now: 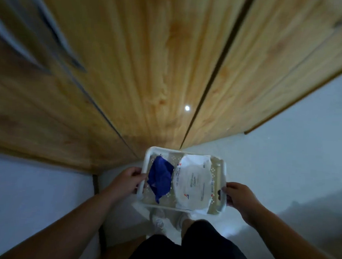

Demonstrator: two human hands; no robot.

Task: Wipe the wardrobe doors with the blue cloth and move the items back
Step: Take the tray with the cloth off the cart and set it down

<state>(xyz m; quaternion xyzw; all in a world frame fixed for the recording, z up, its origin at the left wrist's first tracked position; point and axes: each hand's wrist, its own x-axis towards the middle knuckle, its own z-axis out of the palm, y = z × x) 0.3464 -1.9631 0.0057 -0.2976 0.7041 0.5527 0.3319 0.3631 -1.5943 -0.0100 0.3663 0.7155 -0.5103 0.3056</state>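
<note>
Wardrobe doors (146, 67) ahead — left hand (130, 180) and right hand (240, 197) grip basket (185, 150) — blue cloth (160, 178) by left fingers (141, 176).

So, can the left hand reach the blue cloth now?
Probably yes, but not freely: the blue cloth lies uncovered in the basket right beside the left hand, which grips the rim. Letting go leaves only the right hand holding it.

cloth (160, 178) in basket (185, 151) left, packet (193, 182) right — wardrobe doors (150, 68) behind
</note>
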